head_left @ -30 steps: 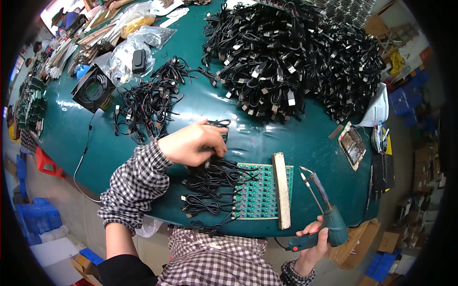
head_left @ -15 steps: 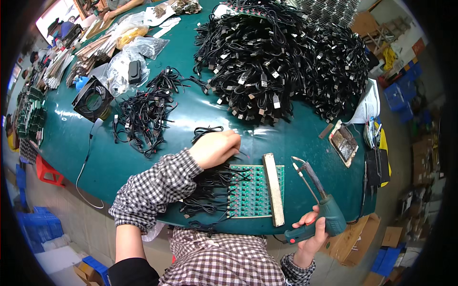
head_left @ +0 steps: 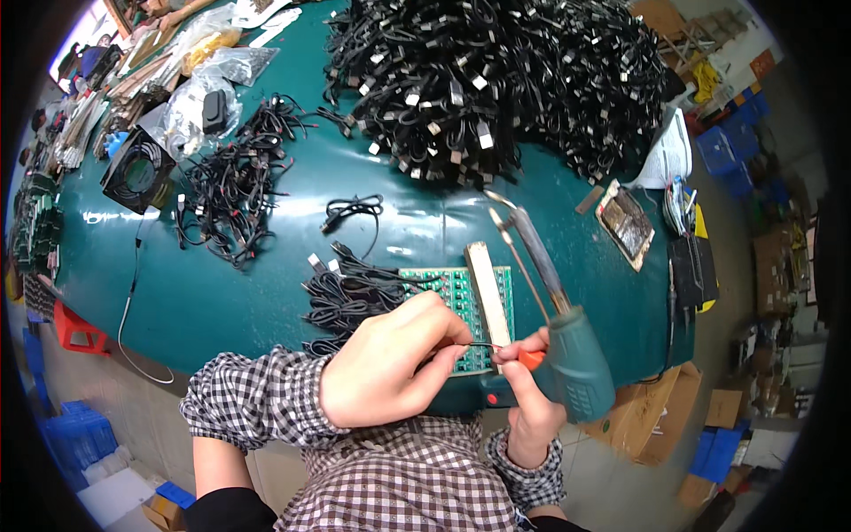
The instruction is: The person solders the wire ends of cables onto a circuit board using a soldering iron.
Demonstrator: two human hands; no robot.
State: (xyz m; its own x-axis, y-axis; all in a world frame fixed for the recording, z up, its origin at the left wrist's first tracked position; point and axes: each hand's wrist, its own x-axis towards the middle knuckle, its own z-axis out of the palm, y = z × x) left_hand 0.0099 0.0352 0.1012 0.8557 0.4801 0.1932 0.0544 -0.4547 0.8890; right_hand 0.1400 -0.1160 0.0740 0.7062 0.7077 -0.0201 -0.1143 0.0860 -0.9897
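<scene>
My left hand [head_left: 390,359] pinches the end of a thin black cable [head_left: 480,344] between thumb and forefinger, above the near part of a green circuit board panel [head_left: 456,285]. My right hand [head_left: 534,399] is closed round a green soldering gun [head_left: 582,363], its tip pointing away from me. The right thumb and forefinger also meet the cable's end. A pale bar [head_left: 487,288] lies across the panel. Black cables [head_left: 350,288] fan out from the panel's left side, partly covered by my left hand. One looped cable [head_left: 355,209] lies beyond them.
A high heap of black USB cables [head_left: 443,97] fills the far side of the green table [head_left: 292,310]. A smaller cable pile [head_left: 232,191] and a fan [head_left: 139,170] lie to the left. At the right are a blackened tray [head_left: 625,222] and a paper sheet [head_left: 667,151].
My left hand has come from beside the looped cable toward me, over the panel's near part. My right hand has brought the soldering gun leftward, and both hands now meet at a cable end.
</scene>
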